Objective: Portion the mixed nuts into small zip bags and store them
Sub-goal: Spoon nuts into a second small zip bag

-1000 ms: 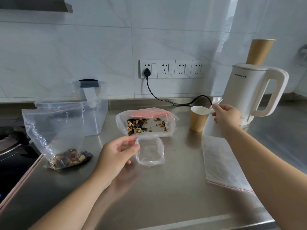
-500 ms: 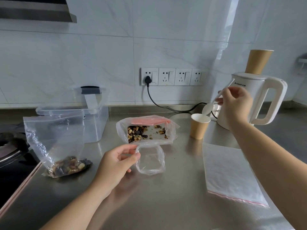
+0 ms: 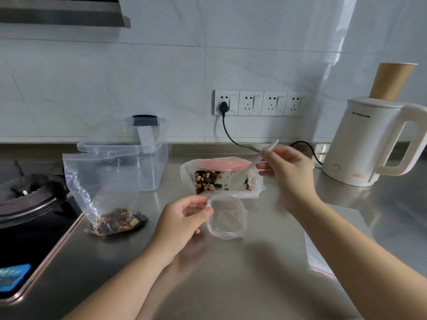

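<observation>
- Nearest, your left hand pinches the rim of the small zip bag, holding its mouth open to receive nuts.
- Just beyond, your right hand grips the plastic spoon, dipped into the mixed nuts to scoop.
- Far left, a partly filled bag stands out of the way.

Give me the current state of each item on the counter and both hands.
Left hand: pinches the small zip bag's rim.
Small zip bag: open, empty.
Right hand: holds the plastic spoon.
Plastic spoon: bowl down in the nut package.
Nut package: open, partly emptied.
Filled zip bag: upright, nuts at bottom.
Storage container: lid propped open.
Kettle: cup on top.
</observation>
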